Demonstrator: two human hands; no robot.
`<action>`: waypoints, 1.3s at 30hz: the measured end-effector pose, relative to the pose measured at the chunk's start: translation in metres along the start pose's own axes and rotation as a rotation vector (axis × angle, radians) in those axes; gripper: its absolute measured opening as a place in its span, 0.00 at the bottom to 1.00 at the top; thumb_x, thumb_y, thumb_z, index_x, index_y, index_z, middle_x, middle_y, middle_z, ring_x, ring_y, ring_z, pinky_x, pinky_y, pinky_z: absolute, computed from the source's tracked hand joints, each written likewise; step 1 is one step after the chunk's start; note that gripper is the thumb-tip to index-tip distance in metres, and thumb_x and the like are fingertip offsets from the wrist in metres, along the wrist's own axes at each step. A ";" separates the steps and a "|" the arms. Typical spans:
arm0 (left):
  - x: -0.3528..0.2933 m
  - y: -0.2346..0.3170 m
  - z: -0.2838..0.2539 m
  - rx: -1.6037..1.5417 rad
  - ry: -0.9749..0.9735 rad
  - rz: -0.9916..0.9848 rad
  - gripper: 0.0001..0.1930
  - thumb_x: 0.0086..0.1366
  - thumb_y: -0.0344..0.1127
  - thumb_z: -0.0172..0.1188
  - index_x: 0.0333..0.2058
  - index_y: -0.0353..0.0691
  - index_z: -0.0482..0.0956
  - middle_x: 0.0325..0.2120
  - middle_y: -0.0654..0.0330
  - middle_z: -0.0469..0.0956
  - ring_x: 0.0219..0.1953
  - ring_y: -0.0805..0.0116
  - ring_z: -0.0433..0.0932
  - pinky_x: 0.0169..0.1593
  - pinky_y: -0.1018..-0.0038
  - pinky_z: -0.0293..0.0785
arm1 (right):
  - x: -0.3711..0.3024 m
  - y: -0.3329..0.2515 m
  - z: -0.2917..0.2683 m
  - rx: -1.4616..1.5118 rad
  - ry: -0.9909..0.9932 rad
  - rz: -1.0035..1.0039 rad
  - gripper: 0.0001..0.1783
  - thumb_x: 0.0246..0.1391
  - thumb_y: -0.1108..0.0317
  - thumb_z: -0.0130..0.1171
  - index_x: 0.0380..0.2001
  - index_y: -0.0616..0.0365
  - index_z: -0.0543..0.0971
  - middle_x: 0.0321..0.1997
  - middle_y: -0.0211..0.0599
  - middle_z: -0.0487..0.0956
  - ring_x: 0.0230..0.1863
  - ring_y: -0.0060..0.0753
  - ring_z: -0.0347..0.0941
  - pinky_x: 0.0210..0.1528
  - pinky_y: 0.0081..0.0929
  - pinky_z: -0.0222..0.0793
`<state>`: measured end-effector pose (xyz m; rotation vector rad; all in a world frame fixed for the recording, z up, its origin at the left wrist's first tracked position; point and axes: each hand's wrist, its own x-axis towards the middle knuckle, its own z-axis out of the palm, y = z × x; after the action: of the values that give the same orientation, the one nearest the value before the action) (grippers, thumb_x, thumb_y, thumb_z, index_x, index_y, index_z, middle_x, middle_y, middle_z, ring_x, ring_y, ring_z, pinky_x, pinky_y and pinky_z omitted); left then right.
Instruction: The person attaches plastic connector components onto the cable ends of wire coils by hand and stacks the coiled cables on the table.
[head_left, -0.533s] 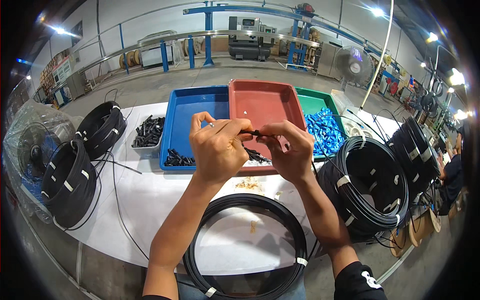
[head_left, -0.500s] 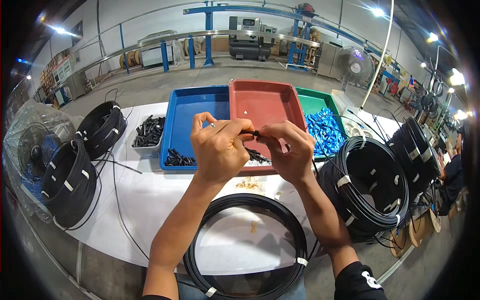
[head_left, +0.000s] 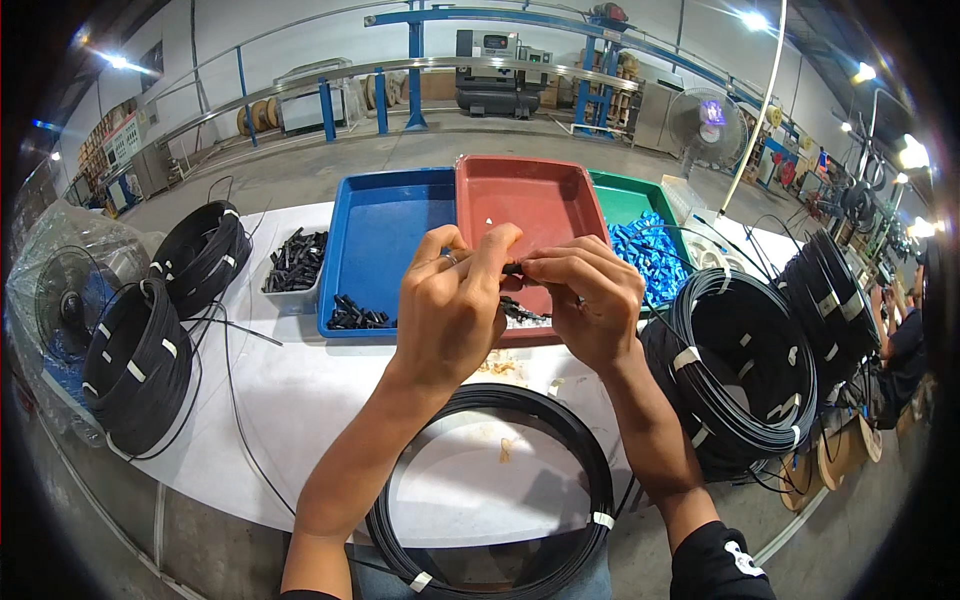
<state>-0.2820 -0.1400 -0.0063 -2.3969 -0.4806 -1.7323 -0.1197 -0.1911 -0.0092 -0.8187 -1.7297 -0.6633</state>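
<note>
My left hand (head_left: pixel 446 300) and my right hand (head_left: pixel 592 305) meet over the near side of the red tray (head_left: pixel 525 180), fingers bent and pinching. Between their fingertips is a small black cylindrical piece (head_left: pixel 513 269); both hands grip it, and the fingers hide most of its length. Right below, a coil of black cable (head_left: pixel 600 450), bound with white tape, lies at the table's front edge and over my lap. Black parts and white bits (head_left: pixel 520 312) lie at the red tray's near end, partly behind my hands.
Left of the red tray is a blue tray (head_left: pixel 345 230) with black parts, then a small tub of black pieces (head_left: pixel 297 262). A green tray (head_left: pixel 625 190) holds blue pieces (head_left: pixel 650 258). Cable coils stand at left (head_left: pixel 140 370) and right (head_left: pixel 690 400) on the white table (head_left: pixel 260 440).
My left hand has turned and its index finger now points up more. Both hands have shifted slightly to the right, still pinching the black piece.
</note>
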 end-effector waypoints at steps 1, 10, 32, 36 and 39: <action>0.000 0.000 0.001 0.032 0.017 0.051 0.14 0.53 0.20 0.65 0.39 0.39 0.79 0.20 0.62 0.81 0.21 0.65 0.79 0.43 0.69 0.72 | 0.000 -0.001 -0.001 0.036 -0.047 0.082 0.14 0.35 0.83 0.66 0.29 0.57 0.83 0.31 0.36 0.84 0.32 0.34 0.80 0.34 0.27 0.73; -0.004 0.001 0.008 0.022 0.069 0.186 0.15 0.52 0.18 0.66 0.38 0.41 0.76 0.27 0.63 0.84 0.24 0.66 0.82 0.43 0.67 0.73 | 0.001 0.000 -0.008 0.575 -0.149 0.702 0.11 0.47 0.87 0.62 0.33 0.63 0.83 0.30 0.37 0.84 0.35 0.21 0.81 0.38 0.24 0.74; 0.009 -0.007 -0.012 -0.458 0.024 -0.326 0.05 0.51 0.20 0.69 0.28 0.34 0.84 0.24 0.57 0.84 0.29 0.71 0.84 0.36 0.77 0.78 | -0.006 0.011 0.012 0.165 0.204 0.072 0.13 0.42 0.83 0.68 0.34 0.61 0.84 0.31 0.38 0.84 0.27 0.29 0.80 0.27 0.22 0.74; 0.001 -0.002 -0.005 -0.426 0.114 -0.289 0.06 0.49 0.15 0.64 0.24 0.34 0.82 0.23 0.56 0.84 0.27 0.72 0.84 0.32 0.78 0.78 | -0.004 0.005 0.010 0.035 0.199 -0.037 0.11 0.41 0.81 0.69 0.32 0.59 0.84 0.29 0.37 0.83 0.24 0.31 0.77 0.25 0.24 0.71; -0.007 -0.009 0.007 -0.437 0.195 -0.257 0.09 0.46 0.12 0.60 0.21 0.35 0.80 0.22 0.55 0.83 0.25 0.71 0.83 0.27 0.76 0.76 | -0.003 -0.005 0.009 0.096 0.130 0.075 0.09 0.43 0.81 0.67 0.31 0.60 0.83 0.28 0.38 0.83 0.25 0.33 0.77 0.26 0.26 0.71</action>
<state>-0.2812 -0.1306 -0.0160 -2.4850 -0.4351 -2.3722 -0.1281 -0.1883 -0.0152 -0.7532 -1.5933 -0.5663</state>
